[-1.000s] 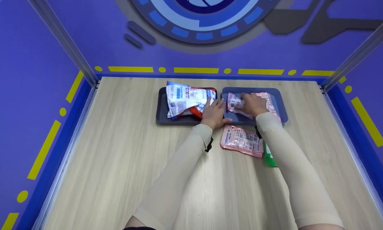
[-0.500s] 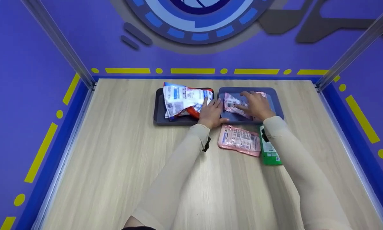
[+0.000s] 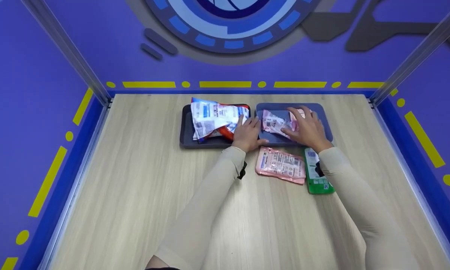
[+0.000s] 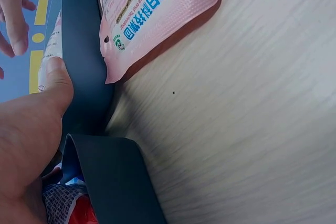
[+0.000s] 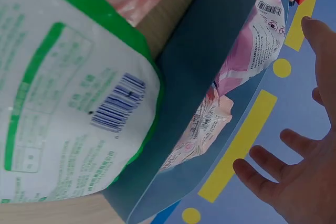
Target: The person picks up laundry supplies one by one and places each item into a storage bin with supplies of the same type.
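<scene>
My left hand [image 3: 246,133] lies with spread fingers at the adjoining ends of two dark trays. In the left wrist view its thumb [image 4: 59,80] touches one tray's wall [image 4: 86,51]. Above the right tray [image 3: 324,120] is my right hand [image 3: 308,129], fingers apart; the right wrist view shows nothing between them. Below it, inside that tray, lie a pink-and-white packet [image 3: 273,122] and a paler pink packet [image 5: 202,129], partly hidden by the hand in the head view. The left tray [image 3: 185,137] bears a white-and-blue bag [image 3: 213,114] over a red package [image 3: 227,133].
In front of the right tray a pink pouch [image 3: 281,165] lies flat on the wooden table [image 3: 142,195]. Beside it is a green-and-white pouch [image 3: 318,183], partly under the right forearm. Blue-purple panels [image 3: 232,71] enclose the table at the back and sides.
My right hand has moved off the packets in the right tray, slightly right and toward me, with its fingers spreading. The left hand stays in place. More of the green pouch shows.
</scene>
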Action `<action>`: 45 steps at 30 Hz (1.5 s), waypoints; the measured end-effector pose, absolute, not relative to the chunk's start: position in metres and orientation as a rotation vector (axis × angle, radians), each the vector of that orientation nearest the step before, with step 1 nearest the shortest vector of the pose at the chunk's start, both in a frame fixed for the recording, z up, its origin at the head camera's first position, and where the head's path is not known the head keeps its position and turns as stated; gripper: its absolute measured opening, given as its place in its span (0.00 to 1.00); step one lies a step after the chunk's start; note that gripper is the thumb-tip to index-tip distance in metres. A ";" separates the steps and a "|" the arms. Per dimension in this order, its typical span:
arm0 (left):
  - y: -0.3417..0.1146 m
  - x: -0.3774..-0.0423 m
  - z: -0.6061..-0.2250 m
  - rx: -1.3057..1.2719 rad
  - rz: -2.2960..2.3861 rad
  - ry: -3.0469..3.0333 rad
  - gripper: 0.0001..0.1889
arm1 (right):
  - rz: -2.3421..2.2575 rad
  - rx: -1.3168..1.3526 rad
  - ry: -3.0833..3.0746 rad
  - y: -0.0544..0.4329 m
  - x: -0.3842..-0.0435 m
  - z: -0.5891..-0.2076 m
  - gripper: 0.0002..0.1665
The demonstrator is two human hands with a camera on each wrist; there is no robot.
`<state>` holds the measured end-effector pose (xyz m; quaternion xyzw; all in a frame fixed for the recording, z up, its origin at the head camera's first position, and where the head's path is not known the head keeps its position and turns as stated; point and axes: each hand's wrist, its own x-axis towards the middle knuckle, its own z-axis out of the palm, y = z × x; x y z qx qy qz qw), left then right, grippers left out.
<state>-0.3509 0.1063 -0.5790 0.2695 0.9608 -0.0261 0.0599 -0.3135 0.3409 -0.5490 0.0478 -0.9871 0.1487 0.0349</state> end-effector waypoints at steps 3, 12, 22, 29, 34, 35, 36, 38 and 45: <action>0.106 -0.350 -0.577 0.817 -0.079 2.916 0.49 | 0.470 0.123 -3.012 0.345 -0.305 -0.551 0.51; 0.104 -0.347 -0.574 0.823 -0.092 2.922 0.49 | 0.495 0.101 -2.983 0.352 -0.284 -0.555 0.53; 0.107 -0.350 -0.578 0.813 -0.076 2.887 0.49 | 0.463 0.033 -3.001 0.363 -0.258 -0.565 0.56; 0.105 -0.348 -0.575 0.809 -0.078 2.892 0.49 | 0.463 -0.008 -3.004 0.371 -0.245 -0.571 0.56; 0.105 -0.346 -0.577 0.808 -0.085 2.904 0.49 | 0.486 -0.029 -3.000 0.378 -0.233 -0.574 0.57; 0.105 -0.346 -0.578 0.809 -0.086 2.900 0.49 | 0.489 -0.032 -3.001 0.379 -0.230 -0.575 0.57; 0.105 -0.346 -0.578 0.809 -0.083 2.897 0.49 | 0.491 -0.036 -3.005 0.380 -0.227 -0.575 0.57; 0.105 -0.346 -0.579 0.803 -0.068 2.885 0.49 | 0.493 -0.042 -3.012 0.383 -0.222 -0.577 0.58; 0.105 -0.349 -0.578 0.797 -0.005 2.901 0.48 | 0.491 -0.020 -2.998 0.387 -0.207 -0.582 0.60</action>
